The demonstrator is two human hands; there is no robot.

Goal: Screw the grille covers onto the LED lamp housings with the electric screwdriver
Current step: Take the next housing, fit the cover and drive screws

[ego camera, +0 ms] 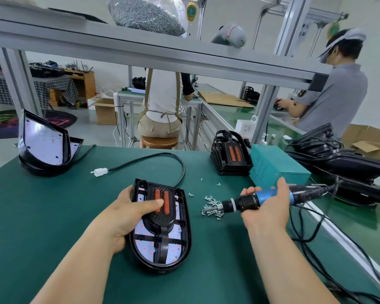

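On green bench mat (53,216): left hand (127,216) grips lamp housing (178,249), right hand (270,207) grips electric screwdriver (246,202); loose screws (212,207) between.

- The bit of the electric screwdriver (247,202) is lost among the loose screws (212,208); whether one sits on its tip cannot be told.
- The left hand (127,213) covers the left rim of the lamp housing (186,229).
- The right hand (270,210) hides part of the tool's blue grip.
- Both forearms run off the bottom edge.
- The stack of black housings (349,161) is cut by the right edge.
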